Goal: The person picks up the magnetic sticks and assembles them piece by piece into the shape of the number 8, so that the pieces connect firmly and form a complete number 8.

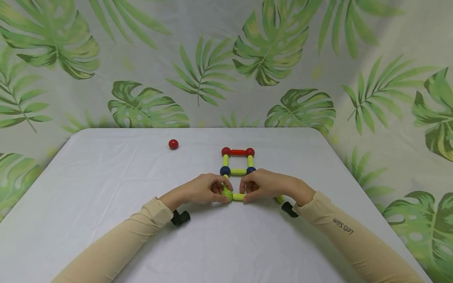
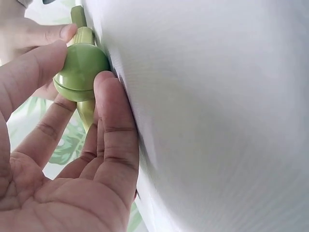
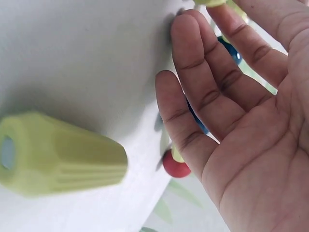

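My left hand [image 1: 207,189] grips a green ball [image 1: 227,195] between thumb and fingers at the near left corner of a ball-and-rod frame. From the ball's right side a yellow-green rod [image 1: 238,197] sticks out, and my right hand [image 1: 265,184] pinches it. Another yellow-green rod [image 2: 86,112] runs from the ball toward the left blue ball [image 1: 225,170]. The right blue ball [image 1: 251,169] lies just beyond my right hand. Beyond them, red balls [image 1: 226,151] and a red rod [image 1: 238,152] form the far side of a square.
A loose yellow-green rod [image 3: 67,154] lies under my right wrist, largely hidden in the head view. Toward the back left sits a single red ball [image 1: 173,144]. White cloth covers the table [image 1: 106,177], and a leaf-print curtain [image 1: 201,70] hangs behind it.
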Available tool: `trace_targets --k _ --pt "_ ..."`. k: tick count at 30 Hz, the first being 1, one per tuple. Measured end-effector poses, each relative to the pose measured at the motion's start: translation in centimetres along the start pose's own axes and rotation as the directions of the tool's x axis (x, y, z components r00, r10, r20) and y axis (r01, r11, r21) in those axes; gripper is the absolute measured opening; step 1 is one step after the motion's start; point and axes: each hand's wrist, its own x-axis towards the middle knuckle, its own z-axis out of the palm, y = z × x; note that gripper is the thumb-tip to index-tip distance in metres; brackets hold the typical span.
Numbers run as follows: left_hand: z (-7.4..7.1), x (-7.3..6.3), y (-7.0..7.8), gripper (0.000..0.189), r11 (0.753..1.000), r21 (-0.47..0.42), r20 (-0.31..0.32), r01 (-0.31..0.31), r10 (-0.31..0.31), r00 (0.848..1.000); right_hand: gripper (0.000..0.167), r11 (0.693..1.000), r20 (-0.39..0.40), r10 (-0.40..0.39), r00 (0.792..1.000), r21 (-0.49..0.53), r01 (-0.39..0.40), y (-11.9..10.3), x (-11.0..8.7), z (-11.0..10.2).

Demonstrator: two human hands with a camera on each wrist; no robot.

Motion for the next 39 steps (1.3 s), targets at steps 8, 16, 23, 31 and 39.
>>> trace_targets --k 8,16,23,31,39 --pt "0.2 -0.3 -0.3 0.026 1.000 -0.001 -0.024 0.014 -0.014 1.000 0.014 1.000 -0.045 -0.009 0.999 -0.002 0.009 -0.2 0.9 -2.6" --pt "0.3 -0.3 -0.5 0.029 1.000 0.009 -0.030 -0.008 0.009 0.999 0.015 0.998 -0.088 -0.057 0.994 0.033 0.060 -0.9 3.8 -5.5" --pt "0.4 -0.5 -0.5 0.028 0.999 0.031 -0.032 -0.023 0.024 0.999 0.022 0.996 -0.119 -0.081 0.990 0.037 0.086 -1.3 7.6 -7.5" --pt "0.5 -0.7 -0.6 0.027 0.999 0.041 -0.029 -0.029 0.030 0.999 0.031 0.999 -0.136 -0.034 0.990 0.022 0.037 -3.2 12.7 -8.7" --pt "0.3 -0.8 -0.6 0.026 0.997 0.038 -0.028 -0.060 0.062 0.998 0.041 0.995 -0.134 -0.020 0.991 -0.096 0.007 -5.9 17.5 -8.8"
